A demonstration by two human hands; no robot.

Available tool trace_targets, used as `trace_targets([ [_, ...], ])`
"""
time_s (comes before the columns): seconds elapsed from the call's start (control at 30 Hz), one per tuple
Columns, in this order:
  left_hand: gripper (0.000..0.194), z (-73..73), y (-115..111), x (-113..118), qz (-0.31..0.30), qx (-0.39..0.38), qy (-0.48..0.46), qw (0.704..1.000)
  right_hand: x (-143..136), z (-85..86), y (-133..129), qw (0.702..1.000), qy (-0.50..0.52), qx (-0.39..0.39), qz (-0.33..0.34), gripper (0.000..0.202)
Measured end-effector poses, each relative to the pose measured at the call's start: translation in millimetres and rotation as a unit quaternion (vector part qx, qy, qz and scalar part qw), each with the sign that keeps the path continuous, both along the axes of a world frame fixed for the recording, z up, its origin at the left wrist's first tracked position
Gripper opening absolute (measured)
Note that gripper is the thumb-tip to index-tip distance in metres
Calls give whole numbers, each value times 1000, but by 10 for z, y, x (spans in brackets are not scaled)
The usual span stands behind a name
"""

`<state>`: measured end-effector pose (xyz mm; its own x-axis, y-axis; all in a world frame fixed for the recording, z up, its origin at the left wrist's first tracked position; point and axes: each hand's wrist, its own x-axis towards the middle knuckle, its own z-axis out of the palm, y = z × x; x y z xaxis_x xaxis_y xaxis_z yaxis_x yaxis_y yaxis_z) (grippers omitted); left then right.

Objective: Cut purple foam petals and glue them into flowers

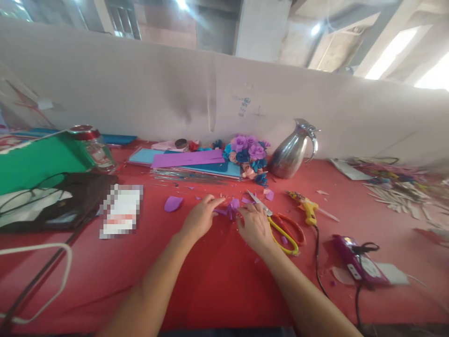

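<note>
A red surface (217, 290) runs across the view, backed by a pale wall (140, 93) with some handwriting on it. At the far left a green sheet (42, 159) leans behind a dark bag (94, 187). Blue sheets (233, 171) lie near the wall with purple strips (189, 159) on top, and a steel jug (289, 152) stands to their right. Between sheets and jug sits a bunch of paper flowers (249, 152) in purple, blue and pink.

Both hands are low over the middle of the surface. The left hand (199, 216) is loosely open, fingers reaching forward, with no clear hold on anything. The right hand (255, 224) has its fingers bent, tips at the small purple paper piece (233, 208) — whether they pinch it, I cannot tell. That piece lies between the two hands. Open scissors (268, 212), with yellow and red handles, lie just beside the right hand, and a yellow glue gun (309, 209) rests beyond them. Smaller still, a curved purple petal (173, 203) lies left of the left hand.
</note>
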<state>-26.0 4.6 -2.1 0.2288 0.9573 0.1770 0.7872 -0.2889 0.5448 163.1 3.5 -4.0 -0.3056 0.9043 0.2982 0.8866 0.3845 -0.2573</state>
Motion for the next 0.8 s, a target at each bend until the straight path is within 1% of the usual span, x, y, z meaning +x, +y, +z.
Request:
trace_targets([
  [0.07,54,-29,14,15,-11,-9,11,1000,-3,-4,11,999,13,-23,19,24],
  [0.13,53,-63,34,21,-12,-10,17,1000,-6,-11,19,998,26,-44,34,23],
  [0.23,50,-102,51,26,-15,2,12,1000,-17,-14,14,998,35,-53,27,22],
  [0.3,53,-114,47,34,-36,8,6,999,-31,-10,-1,997,37,-55,31,22],
  [0.37,53,-117,36,45,-71,12,1,997,-49,-5,-20,996,40,-56,50,21],
  [0.43,46,-112,24,57,-98,17,-2,995,-64,-10,-33,996,44,-54,63,20],
  [0.53,34,-90,9,74,-114,19,-3,993,-81,-39,-34,994,62,-49,75,19],
  [0.6,26,-63,-2,90,-114,9,-10,993,-94,-63,-31,990,95,-42,95,22],
  [0.67,23,-30,-14,114,-107,-12,-17,994,-109,-80,-31,982,141,-44,120,29],
  [0.73,21,5,-28,145,-88,-34,-11,995,-119,-88,-30,973,180,-50,133,34],
  [0.8,18,37,-47,179,-61,-49,6,997,-113,-99,-22,972,191,-41,131,32],
])
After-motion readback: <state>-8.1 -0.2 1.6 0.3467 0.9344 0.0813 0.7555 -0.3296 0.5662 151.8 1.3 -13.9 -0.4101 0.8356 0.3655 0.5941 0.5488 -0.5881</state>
